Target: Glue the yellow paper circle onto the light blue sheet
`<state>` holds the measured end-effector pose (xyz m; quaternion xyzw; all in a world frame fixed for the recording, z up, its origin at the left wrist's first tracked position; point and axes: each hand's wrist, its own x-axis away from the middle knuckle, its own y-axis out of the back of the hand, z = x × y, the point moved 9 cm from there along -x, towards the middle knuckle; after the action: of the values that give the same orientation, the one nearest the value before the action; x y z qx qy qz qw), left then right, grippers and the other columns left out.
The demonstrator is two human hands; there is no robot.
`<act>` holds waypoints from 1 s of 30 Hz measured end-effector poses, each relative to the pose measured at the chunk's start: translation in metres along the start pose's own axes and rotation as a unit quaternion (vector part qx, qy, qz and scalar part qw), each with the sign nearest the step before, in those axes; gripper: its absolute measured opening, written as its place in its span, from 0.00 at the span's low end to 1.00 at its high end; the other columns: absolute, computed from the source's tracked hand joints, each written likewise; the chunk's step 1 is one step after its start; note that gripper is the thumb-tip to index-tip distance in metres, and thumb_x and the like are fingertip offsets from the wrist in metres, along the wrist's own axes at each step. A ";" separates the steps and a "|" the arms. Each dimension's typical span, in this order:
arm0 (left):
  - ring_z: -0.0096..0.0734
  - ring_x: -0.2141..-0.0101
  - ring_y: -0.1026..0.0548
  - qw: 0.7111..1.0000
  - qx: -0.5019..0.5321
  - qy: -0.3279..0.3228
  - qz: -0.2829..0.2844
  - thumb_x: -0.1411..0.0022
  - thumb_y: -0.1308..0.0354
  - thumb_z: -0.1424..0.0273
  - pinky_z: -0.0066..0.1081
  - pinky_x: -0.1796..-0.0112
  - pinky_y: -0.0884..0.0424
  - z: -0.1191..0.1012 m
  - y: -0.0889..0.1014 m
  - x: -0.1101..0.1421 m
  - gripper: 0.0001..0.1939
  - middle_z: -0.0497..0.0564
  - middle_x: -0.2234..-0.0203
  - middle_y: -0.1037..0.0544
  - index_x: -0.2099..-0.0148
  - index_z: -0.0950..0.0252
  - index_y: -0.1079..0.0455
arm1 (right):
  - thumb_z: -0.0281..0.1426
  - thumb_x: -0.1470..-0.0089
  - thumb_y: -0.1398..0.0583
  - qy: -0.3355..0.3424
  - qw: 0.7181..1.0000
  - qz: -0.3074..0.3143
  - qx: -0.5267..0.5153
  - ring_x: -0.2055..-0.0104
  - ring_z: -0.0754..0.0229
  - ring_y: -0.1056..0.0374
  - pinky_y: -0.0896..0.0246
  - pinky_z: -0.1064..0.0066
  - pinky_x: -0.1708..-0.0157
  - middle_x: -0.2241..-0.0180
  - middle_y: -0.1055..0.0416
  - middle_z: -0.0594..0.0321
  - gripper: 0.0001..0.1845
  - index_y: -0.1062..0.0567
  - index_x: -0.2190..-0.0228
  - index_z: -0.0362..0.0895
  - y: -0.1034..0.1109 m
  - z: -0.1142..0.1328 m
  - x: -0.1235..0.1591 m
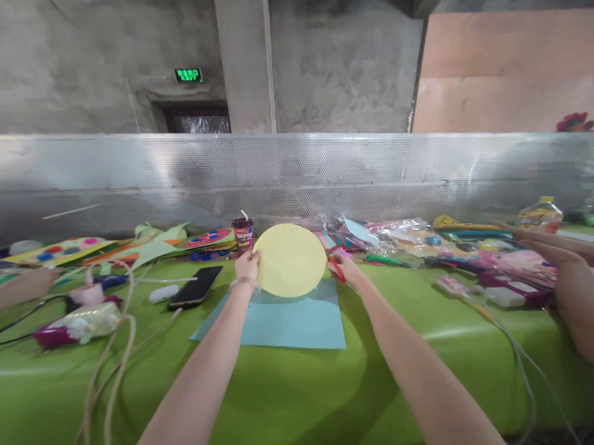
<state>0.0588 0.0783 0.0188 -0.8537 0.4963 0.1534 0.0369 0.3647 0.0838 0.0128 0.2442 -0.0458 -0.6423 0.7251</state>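
A round sheet of yellow paper (291,262) is held up in front of me. My left hand (248,266) pinches its left edge. At its right edge, my right hand (345,268) is closed on a pair of scissors with red handles (337,269); their blades are mostly hidden, and I cannot tell whether they touch the paper. Below the yellow disc, a light blue sheet of paper (296,324) lies flat on the green table cover (285,393). A dark drink cup with a straw (243,235) stands just behind my left hand.
Left of the blue sheet are a black phone (195,287), a white case (163,294) and looping cables (129,335). Green scissors (384,260) and craft packets (406,236) lie behind to the right. Other people's hands show at left (29,290) and right (575,289).
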 end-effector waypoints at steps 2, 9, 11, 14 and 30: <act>0.34 0.61 0.28 1.000 0.002 0.003 0.001 0.38 0.47 0.66 0.38 0.61 0.30 0.001 0.000 0.001 0.13 0.53 0.58 0.29 0.54 0.68 0.34 | 0.34 0.44 0.44 -0.003 1.000 0.000 0.003 0.69 0.65 0.33 0.35 0.69 0.70 0.65 0.31 0.62 0.12 0.30 0.61 0.40 0.000 -0.002 0.000; 0.33 0.62 0.28 1.000 0.004 0.017 0.009 0.38 0.47 0.67 0.38 0.61 0.30 0.003 -0.002 0.002 0.12 0.53 0.60 0.28 0.55 0.68 0.33 | 0.35 0.44 0.44 -0.018 1.000 -0.010 -0.006 0.70 0.66 0.34 0.35 0.70 0.72 0.66 0.31 0.63 0.12 0.30 0.61 0.40 0.001 -0.007 -0.003; 0.33 0.62 0.28 1.000 0.003 0.021 0.010 0.38 0.47 0.66 0.37 0.62 0.29 0.004 -0.002 0.001 0.12 0.53 0.60 0.28 0.55 0.68 0.33 | 0.35 0.44 0.44 -0.022 1.000 -0.013 -0.017 0.70 0.66 0.34 0.35 0.70 0.72 0.66 0.31 0.63 0.12 0.30 0.61 0.40 0.001 -0.007 -0.004; 0.32 0.62 0.28 1.000 0.004 0.027 0.005 0.38 0.47 0.66 0.37 0.62 0.29 0.005 -0.001 0.001 0.12 0.52 0.60 0.28 0.55 0.68 0.33 | 0.35 0.43 0.44 -0.030 0.999 -0.022 -0.034 0.72 0.67 0.34 0.35 0.72 0.73 0.67 0.31 0.63 0.11 0.30 0.62 0.39 0.002 -0.007 -0.005; 0.35 0.60 0.29 0.994 0.065 0.088 -0.001 0.38 0.47 0.66 0.39 0.61 0.30 0.006 -0.001 0.006 0.14 0.53 0.57 0.29 0.53 0.68 0.34 | 0.36 0.43 0.45 -0.046 0.992 -0.009 -0.119 0.71 0.67 0.34 0.35 0.71 0.73 0.67 0.31 0.63 0.12 0.30 0.62 0.40 -0.006 0.002 0.001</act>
<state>0.0610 0.0756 0.0114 -0.8600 0.5060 0.0448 0.0484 0.3583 0.0817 0.0115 0.1263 0.0000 -0.6603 0.7403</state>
